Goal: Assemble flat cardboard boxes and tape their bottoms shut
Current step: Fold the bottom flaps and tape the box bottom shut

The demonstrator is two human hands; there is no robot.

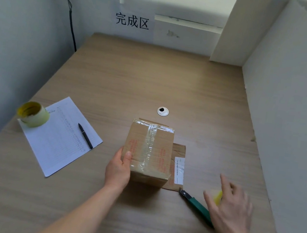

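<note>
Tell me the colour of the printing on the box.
Red, on the taped brown box, either side of the clear tape; seen in the head view.

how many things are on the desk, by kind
box: 1
tape roll: 1
paper sheet: 1
pen: 1
green-handled tool: 1
total: 5

A blurred yellow item under the right hand cannot be identified and is not counted. The left hand holds the box.
</note>
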